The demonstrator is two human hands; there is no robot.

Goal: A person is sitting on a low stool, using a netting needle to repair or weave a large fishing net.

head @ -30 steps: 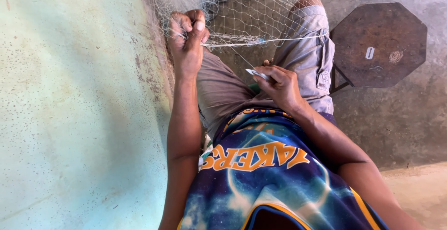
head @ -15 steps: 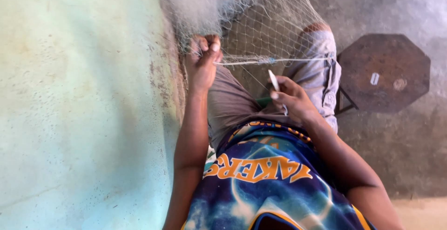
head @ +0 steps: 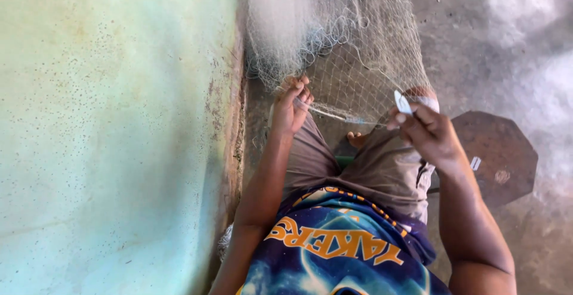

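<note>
White netting filled the top of the head view, a thin fishing net hanging in soft folds. It was the main thing, so every place is told from the net. The left hand was at the net's lower left edge, closed, with its fingers pinching a bunch of mesh. A tight line ran along the net's bottom edge from that hand toward the other one. The right hand was at the net's lower right edge, closed around a small flat white tool that stuck up from its fingers. I could not tell if thread was wound on the tool. Below the net were the person's knees in grey-brown shorts, and a bare foot peeked out between them. Left of the net stood a pale green wall. Right of the net, just past the right hand, sat a dark eight-sided board on the grey floor. To do this bit well, I think the left hand should keep the mesh pulled tight and flat, so the holes stay open. The right hand should move the tool slowly through one hole at a time and not snag the thin strings.
</note>
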